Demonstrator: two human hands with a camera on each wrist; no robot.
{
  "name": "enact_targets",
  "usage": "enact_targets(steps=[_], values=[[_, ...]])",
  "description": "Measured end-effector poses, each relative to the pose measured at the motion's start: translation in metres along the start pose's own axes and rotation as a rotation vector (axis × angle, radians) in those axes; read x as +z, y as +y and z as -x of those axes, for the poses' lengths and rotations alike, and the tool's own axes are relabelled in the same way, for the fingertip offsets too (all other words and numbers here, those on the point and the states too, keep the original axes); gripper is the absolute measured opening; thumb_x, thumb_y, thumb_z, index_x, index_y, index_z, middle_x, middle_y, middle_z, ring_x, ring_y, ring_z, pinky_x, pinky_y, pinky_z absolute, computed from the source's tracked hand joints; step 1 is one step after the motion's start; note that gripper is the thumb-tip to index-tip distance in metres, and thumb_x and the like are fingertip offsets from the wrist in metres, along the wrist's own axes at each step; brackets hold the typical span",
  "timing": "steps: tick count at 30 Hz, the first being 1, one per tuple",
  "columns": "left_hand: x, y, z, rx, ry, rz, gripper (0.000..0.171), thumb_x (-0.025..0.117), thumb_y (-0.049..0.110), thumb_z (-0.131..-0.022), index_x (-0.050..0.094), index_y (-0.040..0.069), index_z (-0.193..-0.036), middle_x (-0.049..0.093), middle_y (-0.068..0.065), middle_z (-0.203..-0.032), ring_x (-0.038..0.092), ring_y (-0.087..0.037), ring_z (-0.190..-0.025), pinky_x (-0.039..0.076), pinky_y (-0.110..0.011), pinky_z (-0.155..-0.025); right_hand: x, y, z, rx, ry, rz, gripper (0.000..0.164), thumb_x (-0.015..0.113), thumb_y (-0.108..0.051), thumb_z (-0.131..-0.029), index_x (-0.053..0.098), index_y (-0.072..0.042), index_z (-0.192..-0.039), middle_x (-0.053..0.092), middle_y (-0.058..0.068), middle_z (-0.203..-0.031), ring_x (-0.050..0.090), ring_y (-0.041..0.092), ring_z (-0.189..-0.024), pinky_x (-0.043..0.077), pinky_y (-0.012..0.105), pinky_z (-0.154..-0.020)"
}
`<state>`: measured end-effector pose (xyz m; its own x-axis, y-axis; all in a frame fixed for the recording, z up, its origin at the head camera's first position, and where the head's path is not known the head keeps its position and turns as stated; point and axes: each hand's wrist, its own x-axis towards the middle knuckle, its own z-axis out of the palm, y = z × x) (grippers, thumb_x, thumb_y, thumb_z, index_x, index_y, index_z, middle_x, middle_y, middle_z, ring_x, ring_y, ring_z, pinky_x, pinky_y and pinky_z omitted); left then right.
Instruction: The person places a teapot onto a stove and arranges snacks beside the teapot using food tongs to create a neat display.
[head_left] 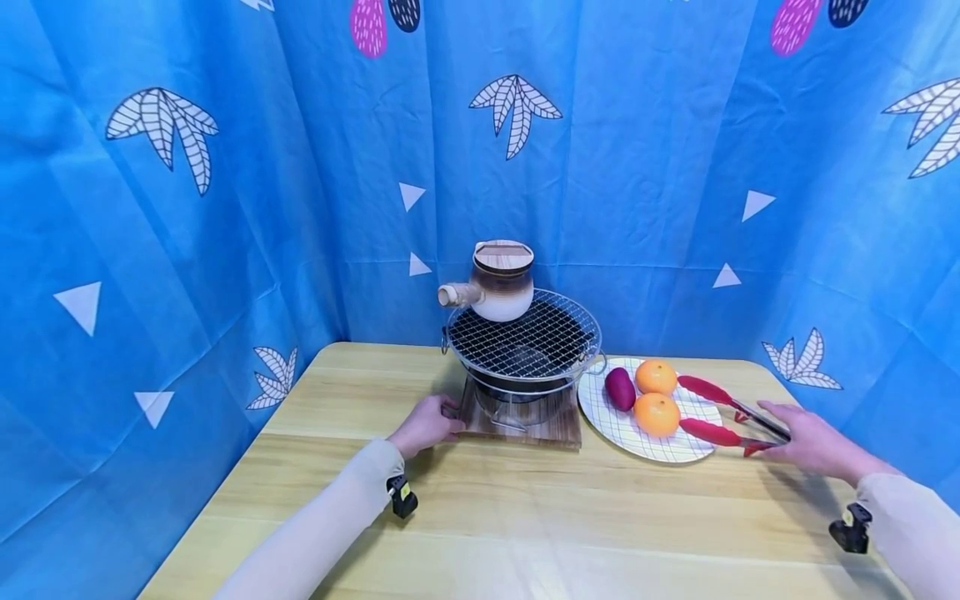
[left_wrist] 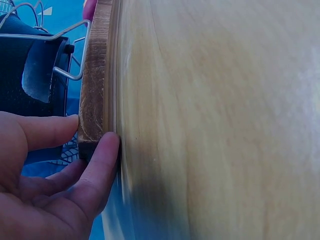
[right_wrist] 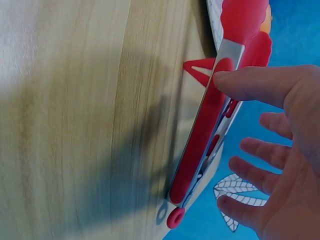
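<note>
My left hand (head_left: 430, 426) is at the left front corner of a dark wooden board (head_left: 558, 429), its thumb and fingers pinching the corner in the left wrist view. On that board stands a round black grill (head_left: 517, 385) with a wire rack (head_left: 551, 333). A small clay pot (head_left: 504, 300) with a wooden lid and side handle sits on the rack. At the right, my right hand (head_left: 813, 442) is by red-tipped tongs (right_wrist: 200, 135). Its thumb lies on one tong handle in the right wrist view, the other fingers spread apart from it.
A white checked plate (head_left: 611, 421) right of the grill holds two oranges (head_left: 657, 414) and a purple oval item (head_left: 620, 389). The tong tips extend over its right side. Blue patterned curtains (head_left: 637, 167) hang around the wooden table (head_left: 487, 525).
</note>
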<state>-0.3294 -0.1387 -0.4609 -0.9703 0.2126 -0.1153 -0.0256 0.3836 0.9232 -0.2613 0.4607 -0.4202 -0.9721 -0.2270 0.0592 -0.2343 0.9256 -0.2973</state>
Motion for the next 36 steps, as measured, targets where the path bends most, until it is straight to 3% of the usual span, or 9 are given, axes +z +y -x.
enact_targets(steps=[8, 16, 21, 26, 32, 36], values=[[0.000, 0.002, 0.000, 0.002, 0.008, -0.010, 0.043, 0.070, -0.005, -0.086, 0.053, -0.011, -0.126, 0.068, -0.020, -0.100, 0.071, -0.023, -0.074, 0.065, -0.035, -0.074, 0.002, 0.016, -0.007, 0.015, -0.038, 0.014, 0.095, 0.087, -0.020, -0.070, 0.037, 0.018, -0.143, 0.038, 0.050, -0.138, 0.039, 0.067, -0.120, 0.040, 0.078, -0.094], [-0.001, 0.003, -0.001, 0.003, 0.008, -0.018, 0.045, 0.070, -0.004, -0.086, 0.052, -0.011, -0.127, 0.068, -0.020, -0.101, 0.072, -0.024, -0.076, 0.065, -0.034, -0.075, 0.004, 0.025, -0.014, 0.058, -0.091, 0.022, 0.092, 0.086, -0.020, -0.071, 0.040, 0.016, -0.142, 0.047, 0.047, -0.131, 0.051, 0.057, -0.110, 0.048, 0.070, -0.086], [-0.001, 0.002, 0.000, -0.003, -0.005, -0.005, 0.045, 0.070, -0.005, -0.086, 0.052, -0.011, -0.127, 0.067, -0.021, -0.100, 0.072, -0.025, -0.077, 0.065, -0.035, -0.075, 0.004, 0.025, -0.016, 0.077, -0.132, 0.023, 0.089, 0.084, -0.020, -0.074, 0.039, 0.015, -0.142, 0.050, 0.046, -0.126, 0.056, 0.047, -0.098, 0.053, 0.053, -0.073], [-0.001, 0.001, -0.001, -0.013, -0.001, -0.004, 0.045, 0.070, -0.003, -0.087, 0.052, -0.010, -0.127, 0.067, -0.019, -0.100, 0.071, -0.023, -0.076, 0.065, -0.034, -0.075, 0.003, 0.025, -0.016, 0.067, -0.136, 0.016, 0.089, 0.082, -0.016, -0.074, 0.037, 0.016, -0.143, 0.055, 0.040, -0.119, 0.053, 0.039, -0.089, 0.042, 0.032, -0.062], [0.000, 0.002, 0.000, -0.002, 0.002, -0.006, 0.043, 0.069, -0.005, -0.087, 0.052, -0.011, -0.126, 0.068, -0.020, -0.100, 0.072, -0.025, -0.076, 0.065, -0.035, -0.074, 0.006, 0.028, -0.014, 0.068, -0.134, 0.039, 0.084, 0.083, -0.016, -0.075, 0.041, 0.018, -0.139, 0.057, 0.038, -0.117, 0.053, 0.039, -0.090, 0.045, 0.036, -0.069], [0.000, 0.001, 0.000, 0.004, 0.011, -0.008, 0.042, 0.068, -0.005, -0.088, 0.053, -0.012, -0.126, 0.068, -0.020, -0.099, 0.072, -0.028, -0.078, 0.065, -0.035, -0.074, 0.008, 0.030, -0.013, 0.068, -0.130, 0.037, 0.082, 0.084, -0.017, -0.075, 0.043, 0.018, -0.137, 0.057, 0.038, -0.117, 0.053, 0.040, -0.091, 0.050, 0.044, -0.074]])
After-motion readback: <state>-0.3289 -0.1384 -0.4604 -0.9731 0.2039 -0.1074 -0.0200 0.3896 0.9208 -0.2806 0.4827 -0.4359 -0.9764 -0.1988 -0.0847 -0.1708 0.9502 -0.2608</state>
